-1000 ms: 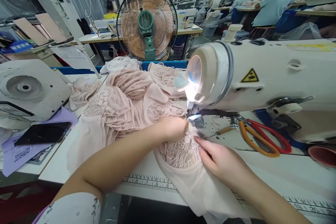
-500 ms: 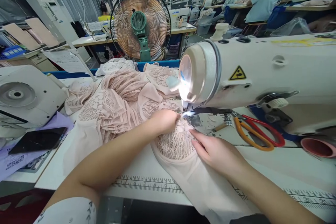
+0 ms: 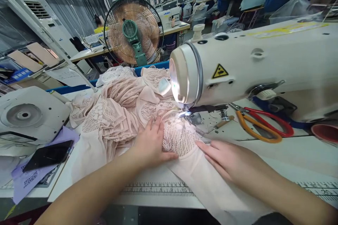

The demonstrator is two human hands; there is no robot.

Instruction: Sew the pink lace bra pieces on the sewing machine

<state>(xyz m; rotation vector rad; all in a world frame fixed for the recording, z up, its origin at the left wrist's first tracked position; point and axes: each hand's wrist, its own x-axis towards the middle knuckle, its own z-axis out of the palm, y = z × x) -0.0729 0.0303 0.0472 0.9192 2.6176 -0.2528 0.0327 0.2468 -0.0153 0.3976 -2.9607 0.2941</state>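
A pale pink lace bra [image 3: 182, 140] lies partly beneath the lit needle area of a white sewing machine [image 3: 237, 63]. My left hand [image 3: 151, 144] rests on the left side of its lace cup, fingers spread and thumb stretched along the lower cup edge. On the cup's right edge lies my right hand [image 3: 224, 158], its fingers stretched out over the fabric. The plain band of the bra runs down over the table's front edge. Just left of the hands is a heap of similar lace bras [image 3: 113, 119].
Orange-and-red-handled scissors [image 3: 261, 126] lie right of the needle. A phone [image 3: 49, 154] rests on purple paper at left, near another machine [image 3: 29, 116]. A ruler strip [image 3: 158, 189] edges the table [image 3: 126, 200]. A fan [image 3: 133, 31] and people at other machines are behind.
My left hand has moved from beside the needle down and left, opening from a closed pose to lie flat on the cup. My right hand stays at the cup's right edge. The view has tilted.
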